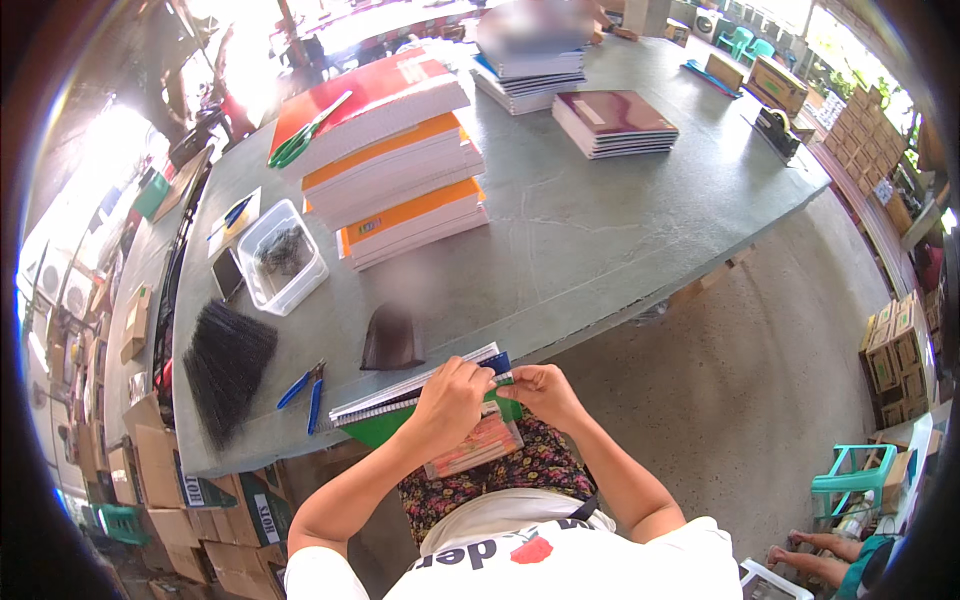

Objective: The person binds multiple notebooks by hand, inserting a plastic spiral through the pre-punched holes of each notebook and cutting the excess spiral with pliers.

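Note:
At the table's near edge, a green-covered notebook is held tilted, its white page edges and a bound edge upward. My left hand is closed over its upper edge. At the right end of that edge, my right hand makes a pinch; what lies between the fingertips is too small to tell. A booklet with an orange-pink cover shows below my left hand, over my lap. To the left lie blue-handled cutting pliers and a bundle of thin black binding coils.
A dark see-through pouch-like thing lies beyond the notebook. A clear plastic box holds black bits. Green-handled scissors rest on a tall stack of books. Maroon books stand farther right. Another person's legs show at lower right.

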A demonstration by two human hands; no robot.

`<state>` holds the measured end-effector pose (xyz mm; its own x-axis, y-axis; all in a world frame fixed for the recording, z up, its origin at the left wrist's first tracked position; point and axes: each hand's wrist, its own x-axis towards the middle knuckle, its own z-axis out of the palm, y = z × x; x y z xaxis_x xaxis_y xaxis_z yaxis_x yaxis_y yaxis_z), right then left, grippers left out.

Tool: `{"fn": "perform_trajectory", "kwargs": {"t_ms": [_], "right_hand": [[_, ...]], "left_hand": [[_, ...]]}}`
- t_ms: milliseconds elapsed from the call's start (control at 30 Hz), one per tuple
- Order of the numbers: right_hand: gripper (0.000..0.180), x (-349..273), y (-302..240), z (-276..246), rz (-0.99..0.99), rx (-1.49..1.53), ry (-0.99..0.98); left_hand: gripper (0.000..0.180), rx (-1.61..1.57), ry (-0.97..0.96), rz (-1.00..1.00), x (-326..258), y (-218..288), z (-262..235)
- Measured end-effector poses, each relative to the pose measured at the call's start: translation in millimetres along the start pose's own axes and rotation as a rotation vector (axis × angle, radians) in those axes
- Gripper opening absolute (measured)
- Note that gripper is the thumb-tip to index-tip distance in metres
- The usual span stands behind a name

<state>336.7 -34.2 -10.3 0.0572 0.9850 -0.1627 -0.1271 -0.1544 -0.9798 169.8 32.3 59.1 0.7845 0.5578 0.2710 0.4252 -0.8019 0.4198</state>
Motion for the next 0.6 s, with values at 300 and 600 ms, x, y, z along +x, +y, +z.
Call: {"fn": "perform_trajectory", "kwargs": {"t_ms": [300,600], "right_hand": [[0.015,-2.1,-3.4,0.8,-0.152,-0.354,0.073],[0.012,-6.7,1.2,11.3,-0.310,-0.456,0.175]], "left_hand": [[0.016,-0.173,0.029,-0.066,11.3,0.4,18.4],[0.015,-0.047,-0.010,-0.167,10.1,13.8,18.2]]}}
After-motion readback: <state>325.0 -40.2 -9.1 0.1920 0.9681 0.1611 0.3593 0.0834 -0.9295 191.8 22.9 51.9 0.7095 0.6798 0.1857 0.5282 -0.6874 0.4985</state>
